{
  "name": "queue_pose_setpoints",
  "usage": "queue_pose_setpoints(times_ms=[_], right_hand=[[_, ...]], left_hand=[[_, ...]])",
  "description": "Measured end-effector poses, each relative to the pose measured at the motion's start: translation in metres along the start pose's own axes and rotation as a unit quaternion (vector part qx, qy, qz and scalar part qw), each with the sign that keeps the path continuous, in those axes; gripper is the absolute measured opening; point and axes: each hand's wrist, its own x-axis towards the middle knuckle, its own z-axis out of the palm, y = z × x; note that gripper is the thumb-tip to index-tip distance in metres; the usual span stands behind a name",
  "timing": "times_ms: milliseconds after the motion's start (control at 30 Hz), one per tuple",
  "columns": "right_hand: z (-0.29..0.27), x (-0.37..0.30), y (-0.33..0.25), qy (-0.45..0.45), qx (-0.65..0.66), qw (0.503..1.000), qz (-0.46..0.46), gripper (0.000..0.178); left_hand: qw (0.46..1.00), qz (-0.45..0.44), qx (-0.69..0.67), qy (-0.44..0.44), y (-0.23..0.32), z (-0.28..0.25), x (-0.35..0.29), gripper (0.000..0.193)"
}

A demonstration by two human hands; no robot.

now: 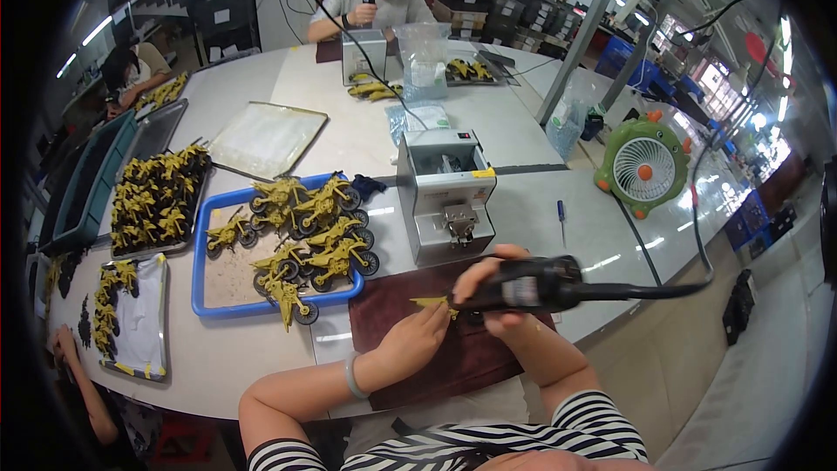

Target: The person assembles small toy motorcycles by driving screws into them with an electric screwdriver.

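My right hand (478,279) is wrapped round a black electric screwdriver (545,284), which lies almost level with its cord running off to the right. My left hand (413,342) pinches a small yellow toy motorcycle part (426,302) at the tool's tip. Both hands are over a dark red cloth (379,303). My fingers and the tool hide most of the part. Just beyond stands a grey metal screw feeder (438,227). To the left, a blue-rimmed tray (199,275) holds several yellow toy motorcycles (283,266) with black wheels.
Farther left are a tray piled with yellow toy parts (157,201) and a cloth-lined tray (144,318). A small screwdriver (561,222) lies right of the feeder, near a green fan (645,170). Across the table a person (384,0) works. Another person's hand (66,344) shows at the left edge.
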Motion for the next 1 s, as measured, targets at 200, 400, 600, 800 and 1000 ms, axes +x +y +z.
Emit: queue_pose_setpoints(times_ms=[200,400,600,800,1000], right_hand=[[-0.052,-0.009,0.007,0.138,-0.115,0.984,-0.018,0.088],[-0.094,-0.016,0.013,0.199,-0.173,0.964,0.008,0.088],[-0.104,-0.027,0.026,0.171,-0.109,0.979,0.038,0.087],[-0.104,-0.027,0.021,0.172,-0.079,0.980,0.057,0.086],[-0.108,-0.034,0.021,0.197,-0.071,0.977,0.044,0.085]], left_hand=[[0.987,-0.141,-0.082,-0.011,-0.010,-0.006,0.008,0.047],[0.967,-0.211,-0.115,-0.085,-0.019,-0.063,0.000,0.038],[0.770,-0.537,-0.187,-0.288,0.014,-0.216,-0.136,0.042],[0.787,-0.583,-0.004,-0.203,0.040,-0.221,-0.209,0.032],[0.913,-0.398,0.080,-0.032,-0.067,-0.148,-0.136,0.044]])
